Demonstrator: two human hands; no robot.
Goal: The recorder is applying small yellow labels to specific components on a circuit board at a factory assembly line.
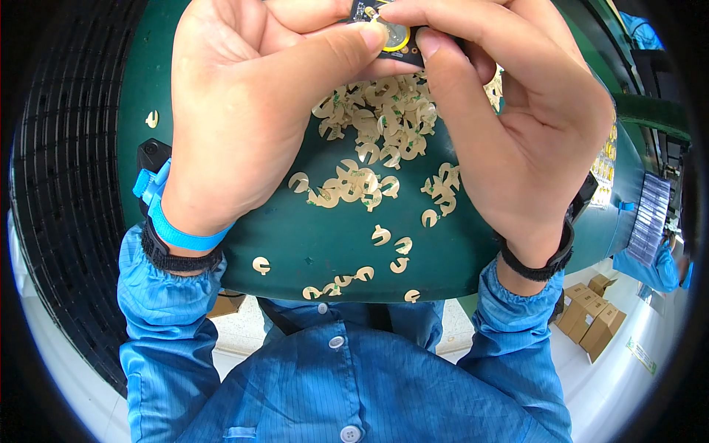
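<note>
Near the top edge, a small black circuit board (pixel 406 58) carries a round silver coin cell (pixel 397 35) with a yellow rim. My left hand (pixel 244 111) is closed on the board from the left, its thumb pressing at the cell's edge. From the right, my right hand (pixel 509 111) grips the same board. Its index fingertip rests at the top of the cell and its thumb by the board's right edge. My fingers cover parts of the board. Below it lies a heap of cream-coloured, slotted round paper pieces (pixel 384 111).
More slotted paper pieces (pixel 362 184) are scattered over the green table mat (pixel 332 244). Black ribbed trays (pixel 66 184) stand along the left. At the right are a sheet with yellow-rimmed parts (pixel 605 162), a stack of clear trays (pixel 650 218) and cardboard boxes (pixel 591 317) on the floor.
</note>
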